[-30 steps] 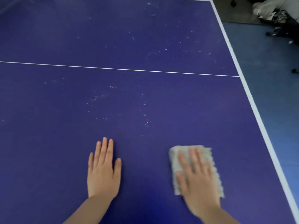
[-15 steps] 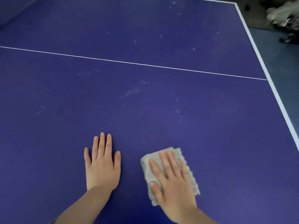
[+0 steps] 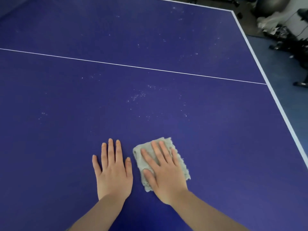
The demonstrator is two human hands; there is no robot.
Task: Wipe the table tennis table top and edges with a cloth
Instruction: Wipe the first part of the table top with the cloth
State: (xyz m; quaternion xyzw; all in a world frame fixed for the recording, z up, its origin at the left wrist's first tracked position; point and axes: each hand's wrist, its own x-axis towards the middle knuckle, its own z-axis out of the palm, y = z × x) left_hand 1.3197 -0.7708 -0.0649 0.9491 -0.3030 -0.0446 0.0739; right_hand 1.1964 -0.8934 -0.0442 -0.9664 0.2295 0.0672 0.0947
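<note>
Cloth [image 3: 179, 160] pressed flat on table [image 3: 66, 147] under right hand [image 3: 166, 177].

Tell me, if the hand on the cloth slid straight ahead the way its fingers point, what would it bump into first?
Nothing solid, probably. The right hand pressing the cloth would first cross white specks on the table, then the white line.

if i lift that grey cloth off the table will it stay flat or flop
The cloth looks soft and frayed at its edges, so it would probably flop. It seems thin and folded, likely light. Under the flat right hand it should slide easily on the smooth table.
</note>
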